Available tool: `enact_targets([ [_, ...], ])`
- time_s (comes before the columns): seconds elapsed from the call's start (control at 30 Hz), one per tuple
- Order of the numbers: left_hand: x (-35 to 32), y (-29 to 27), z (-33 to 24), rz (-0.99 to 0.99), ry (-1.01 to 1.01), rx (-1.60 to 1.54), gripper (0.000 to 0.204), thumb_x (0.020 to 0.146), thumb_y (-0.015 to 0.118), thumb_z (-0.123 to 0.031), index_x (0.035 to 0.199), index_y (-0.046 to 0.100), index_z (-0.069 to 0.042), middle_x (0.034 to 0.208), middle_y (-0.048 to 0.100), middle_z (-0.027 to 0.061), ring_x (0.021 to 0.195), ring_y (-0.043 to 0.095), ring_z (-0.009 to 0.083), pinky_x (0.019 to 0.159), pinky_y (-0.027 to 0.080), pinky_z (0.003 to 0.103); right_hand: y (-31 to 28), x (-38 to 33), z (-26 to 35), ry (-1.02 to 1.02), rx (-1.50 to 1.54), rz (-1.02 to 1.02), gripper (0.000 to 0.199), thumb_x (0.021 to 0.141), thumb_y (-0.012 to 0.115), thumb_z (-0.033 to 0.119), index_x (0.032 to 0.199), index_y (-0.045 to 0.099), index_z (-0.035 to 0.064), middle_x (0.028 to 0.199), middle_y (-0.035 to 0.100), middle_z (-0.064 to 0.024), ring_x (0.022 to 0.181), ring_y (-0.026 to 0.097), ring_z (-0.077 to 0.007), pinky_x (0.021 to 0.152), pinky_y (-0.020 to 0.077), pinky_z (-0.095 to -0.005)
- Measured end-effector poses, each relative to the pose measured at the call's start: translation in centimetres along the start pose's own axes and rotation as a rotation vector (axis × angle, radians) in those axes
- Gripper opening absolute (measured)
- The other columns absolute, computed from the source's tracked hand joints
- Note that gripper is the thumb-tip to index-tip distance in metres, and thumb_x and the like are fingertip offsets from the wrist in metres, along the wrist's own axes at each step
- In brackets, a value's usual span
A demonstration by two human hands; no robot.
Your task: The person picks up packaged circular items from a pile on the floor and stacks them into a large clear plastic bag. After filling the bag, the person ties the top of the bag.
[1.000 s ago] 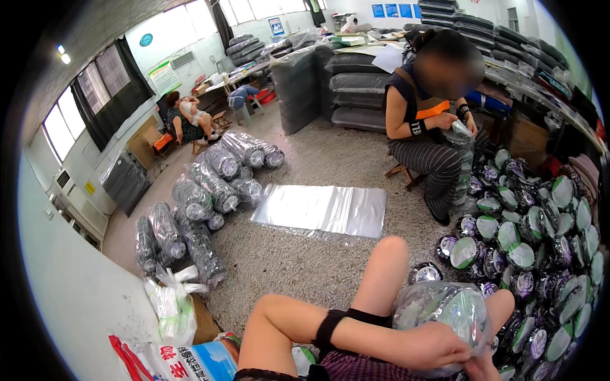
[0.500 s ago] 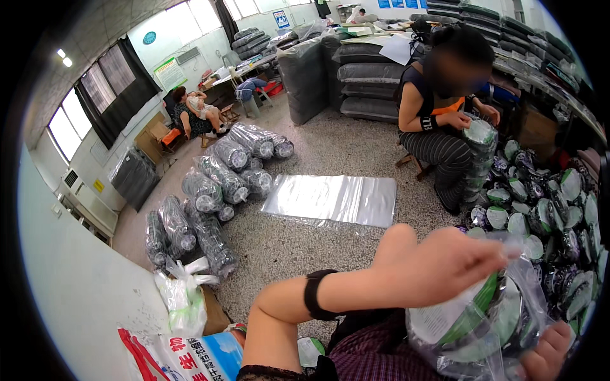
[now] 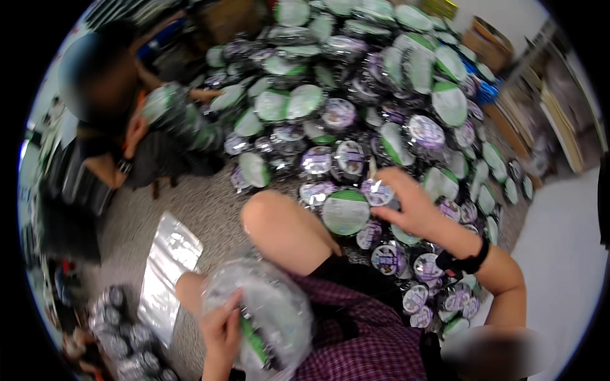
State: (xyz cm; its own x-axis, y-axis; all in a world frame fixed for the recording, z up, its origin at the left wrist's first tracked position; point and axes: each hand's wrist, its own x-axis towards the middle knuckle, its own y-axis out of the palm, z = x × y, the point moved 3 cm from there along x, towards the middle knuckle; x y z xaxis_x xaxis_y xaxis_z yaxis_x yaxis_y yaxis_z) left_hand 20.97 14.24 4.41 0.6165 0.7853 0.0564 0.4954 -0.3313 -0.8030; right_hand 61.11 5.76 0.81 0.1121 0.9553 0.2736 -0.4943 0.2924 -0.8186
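Observation:
My left hand (image 3: 222, 327) is closed on the edge of a clear plastic bag (image 3: 289, 295) resting by my lap. Round packages with white and green faces show inside it. Out over the heap, my right hand (image 3: 410, 200) grips a small round package (image 3: 379, 192) with a purple and white face, fingers and thumb at its edge. Just beside that package lies a larger round package (image 3: 346, 213) with a white and green label. Film-wrapped round packages (image 3: 337, 114) fill the heap around the right hand.
On the left sits another person (image 3: 105, 127) holding a stack of round packages (image 3: 171, 111) in clear film. Flat plastic sheets (image 3: 166, 260) lie on the floor, near filled bags (image 3: 127, 343). A cardboard box (image 3: 488, 41) and a white wall (image 3: 565, 235) stand to the right.
The view has swung right, onto the heap. Both hands were at the bag; now the left alone holds it, and the right has hold of a round package at the heap.

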Motion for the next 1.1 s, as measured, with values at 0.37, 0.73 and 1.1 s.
enact_targets([
  [0.37,4.8,3.5,6.3,-0.062,-0.122,-0.083,0.028,0.091,0.049,-0.013,0.113,0.062,-0.001,0.089,0.069,0.0127,0.074,0.064,0.0185,0.068,0.048,0.027,20.7,1.8,-17.8,0.619,-0.004,0.593,0.07,0.064,0.079,0.033,0.12,0.047,0.0033,0.12,0.047,-0.0141,0.103,0.054,-0.0318,0.103,0.0308,-0.0459],
  [0.73,7.3,3.6,5.0,0.003,-0.18,-0.068,0.022,0.09,0.05,-0.008,0.099,0.065,0.006,0.079,0.067,0.0125,0.066,0.058,0.0163,0.059,0.044,0.029,23.0,-0.1,-16.9,0.363,0.021,0.106,0.076,0.063,0.08,0.027,0.125,0.043,0.0026,0.138,0.031,-0.0242,0.128,0.03,-0.0403,0.106,0.0247,-0.0503],
  [1.1,7.8,1.5,6.4,-0.004,-0.251,-0.233,0.016,0.082,0.054,-0.002,0.09,0.067,0.001,0.07,0.061,0.0128,0.062,0.057,0.0282,0.062,0.045,0.036,28.9,17.7,-11.3,0.445,0.596,0.083,0.075,0.063,0.081,0.035,0.117,0.048,-0.0052,0.121,0.042,-0.0187,0.116,0.042,-0.0286,0.098,0.0354,-0.0339],
])
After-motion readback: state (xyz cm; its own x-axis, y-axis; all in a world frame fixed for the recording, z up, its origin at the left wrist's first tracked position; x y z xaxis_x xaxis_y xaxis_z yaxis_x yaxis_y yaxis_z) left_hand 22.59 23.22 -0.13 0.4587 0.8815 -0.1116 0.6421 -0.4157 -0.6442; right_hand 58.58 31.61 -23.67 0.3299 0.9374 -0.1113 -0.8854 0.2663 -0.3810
